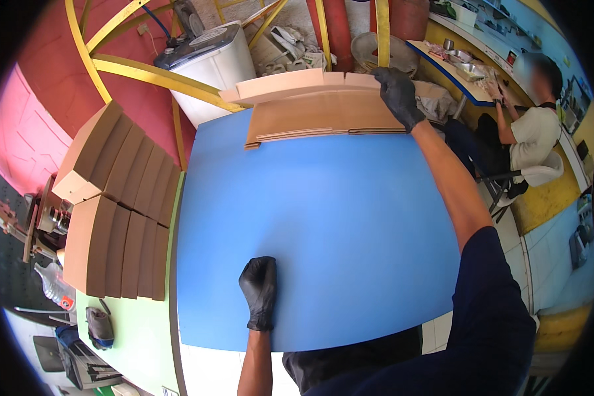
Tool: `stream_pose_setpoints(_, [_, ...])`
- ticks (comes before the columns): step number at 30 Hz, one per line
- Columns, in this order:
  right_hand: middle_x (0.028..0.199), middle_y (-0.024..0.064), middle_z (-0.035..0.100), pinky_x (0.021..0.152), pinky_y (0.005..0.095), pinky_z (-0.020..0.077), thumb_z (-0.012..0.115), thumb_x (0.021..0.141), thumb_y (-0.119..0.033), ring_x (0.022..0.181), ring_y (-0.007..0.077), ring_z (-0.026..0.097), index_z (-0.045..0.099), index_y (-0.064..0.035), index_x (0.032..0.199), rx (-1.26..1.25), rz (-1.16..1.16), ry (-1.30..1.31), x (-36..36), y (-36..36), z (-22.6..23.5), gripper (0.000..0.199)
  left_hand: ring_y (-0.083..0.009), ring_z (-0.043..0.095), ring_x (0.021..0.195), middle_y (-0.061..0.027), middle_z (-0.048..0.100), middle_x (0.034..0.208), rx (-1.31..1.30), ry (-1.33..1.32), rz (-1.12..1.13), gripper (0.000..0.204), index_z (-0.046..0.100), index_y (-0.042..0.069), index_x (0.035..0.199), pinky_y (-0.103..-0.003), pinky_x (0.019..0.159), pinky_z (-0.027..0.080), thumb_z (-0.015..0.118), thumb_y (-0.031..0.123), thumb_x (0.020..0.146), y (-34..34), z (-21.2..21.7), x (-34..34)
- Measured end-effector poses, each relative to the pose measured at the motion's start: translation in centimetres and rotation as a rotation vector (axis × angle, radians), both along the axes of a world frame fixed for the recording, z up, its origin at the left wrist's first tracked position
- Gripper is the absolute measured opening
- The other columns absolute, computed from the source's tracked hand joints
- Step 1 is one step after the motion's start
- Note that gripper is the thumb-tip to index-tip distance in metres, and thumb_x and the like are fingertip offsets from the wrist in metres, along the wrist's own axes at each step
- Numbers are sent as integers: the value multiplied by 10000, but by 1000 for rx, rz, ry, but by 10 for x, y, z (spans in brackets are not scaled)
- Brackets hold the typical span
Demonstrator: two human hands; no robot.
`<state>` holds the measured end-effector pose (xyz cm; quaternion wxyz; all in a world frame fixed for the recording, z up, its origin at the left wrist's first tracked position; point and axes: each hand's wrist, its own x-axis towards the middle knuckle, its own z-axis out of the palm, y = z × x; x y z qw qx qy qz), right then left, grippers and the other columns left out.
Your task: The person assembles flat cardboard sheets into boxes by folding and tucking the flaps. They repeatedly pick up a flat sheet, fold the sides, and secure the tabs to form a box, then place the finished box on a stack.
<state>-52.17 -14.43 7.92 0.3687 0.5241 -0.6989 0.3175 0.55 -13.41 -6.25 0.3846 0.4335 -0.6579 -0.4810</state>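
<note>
My right hand [399,98], in a black glove, reaches to the far right of the blue table [323,231]. Its fingers are closed at the edge of a flat, unfolded cardboard box [330,109], part of a stack of brown blanks along the table's far side. The stack's upturned flaps [297,84] form a strip at the back. Near the table's front edge, my left hand [259,290], also black-gloved, rests on the surface as a closed fist with nothing visible in it.
Folded brown boxes [119,204] stand in two rows on a green table [132,336] to the left, beside a small dark pouch [99,328]. A white washing machine [211,63] and a yellow frame [158,79] are behind. A seated person [534,135] works at the right.
</note>
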Motion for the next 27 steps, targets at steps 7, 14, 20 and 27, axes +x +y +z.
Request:
stream_pose_setpoints(7, [994,89,720,867,455,532,627,893,-123,956,321,679,722,-128,1136,618,123,39,161,133,-26,261,-94,565,768,-7,680,883,33,343,104,136,719,-1,1085,-265,718,482,664,96,1007,1,0,4])
stream_pose_setpoints(14, [1114,172,723,904,468,532,623,990,-445,1047,353,688,700,-74,1190,181,-349,-461,130,286,-89,428,-208,553,1031,-118,629,1186,-302,210,368,308,616,4,1278,-364,885,464,645,162,1015,5,3,12])
stream_pose_setpoints(20, [1056,255,708,903,528,525,630,959,-515,1079,419,672,697,2,1109,361,-490,-844,97,300,-143,543,-428,454,1376,-257,446,1497,-850,-386,42,553,575,47,1416,-571,1131,350,707,246,917,16,9,-43])
stream_pose_setpoints(27, [995,259,720,872,509,550,783,833,-427,1021,415,699,674,59,1079,253,-444,-757,143,263,-145,556,-335,585,1267,-125,702,1215,-1076,-807,-207,198,735,137,1045,-698,1099,296,627,245,919,20,10,-120])
